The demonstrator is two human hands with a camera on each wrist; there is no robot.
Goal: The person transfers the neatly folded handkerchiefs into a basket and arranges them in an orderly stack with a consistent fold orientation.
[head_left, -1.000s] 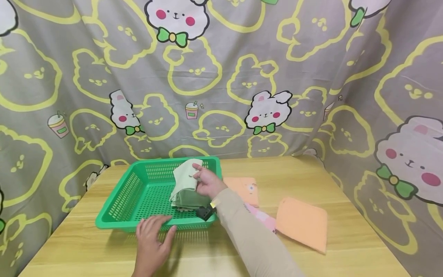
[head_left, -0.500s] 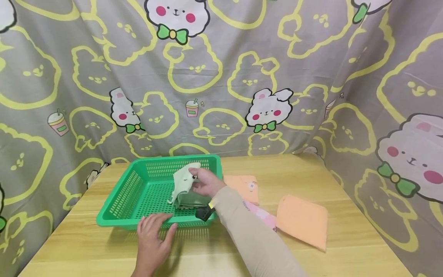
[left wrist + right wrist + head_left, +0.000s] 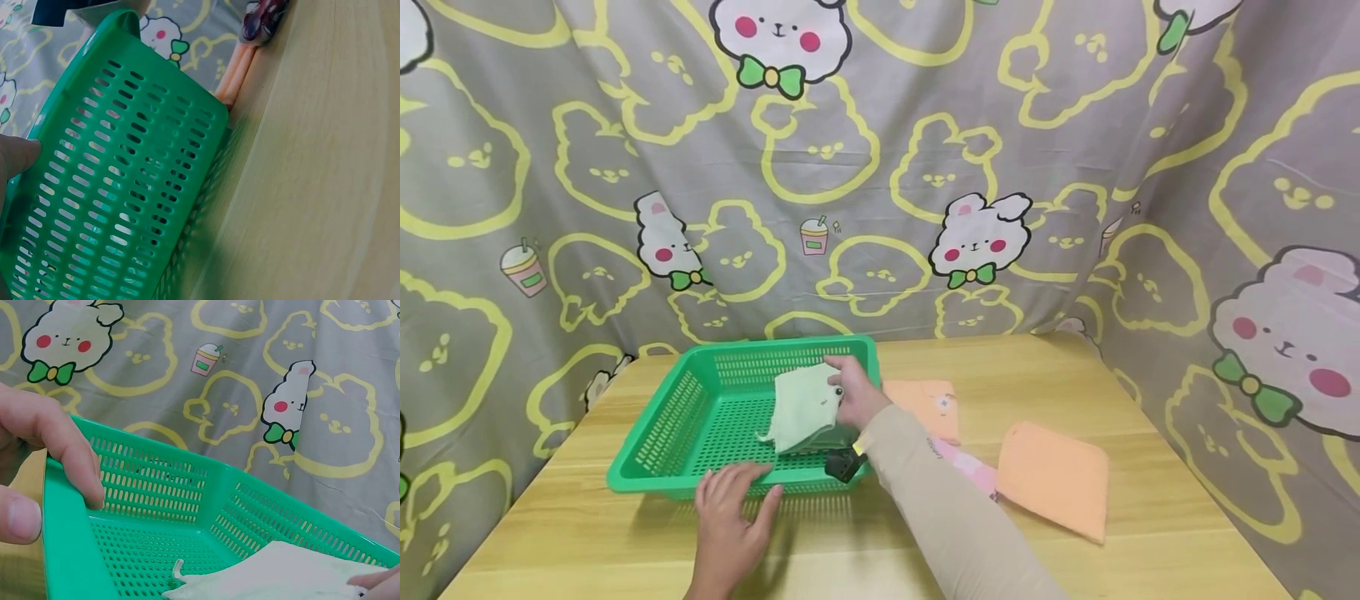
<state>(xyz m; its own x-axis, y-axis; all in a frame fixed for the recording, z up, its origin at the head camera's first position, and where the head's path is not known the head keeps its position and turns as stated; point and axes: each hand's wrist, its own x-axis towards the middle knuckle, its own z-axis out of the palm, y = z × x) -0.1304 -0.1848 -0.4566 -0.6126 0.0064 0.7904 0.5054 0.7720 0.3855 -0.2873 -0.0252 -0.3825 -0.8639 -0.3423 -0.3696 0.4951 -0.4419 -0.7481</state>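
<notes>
A light green towel (image 3: 805, 408) with a small dark eye-like spot and a thin loop lies folded at the right end of the green plastic basket (image 3: 655, 425). My right hand (image 3: 859, 396) pinches its right edge; part of that grip is hidden. Beneath the towel, a strip of darker green cloth (image 3: 829, 439) shows. With fingers over the rim and thumb outside, my left hand (image 3: 733, 521) holds the basket's near side. That thumb (image 3: 22, 155) meets the rim in the left wrist view.
Right of the basket lie an orange folded cloth (image 3: 936, 404) with a small motif, a pink packet-like item (image 3: 966, 469) partly behind the sleeve, and a plain orange cloth (image 3: 1056, 483). A patterned curtain (image 3: 880, 167) closes off the wooden table's (image 3: 1157, 508) back.
The light green towel, bunched and raised in my right hand earlier, now lies flatter over the darker green cloth. My left hand and the basket stay in place.
</notes>
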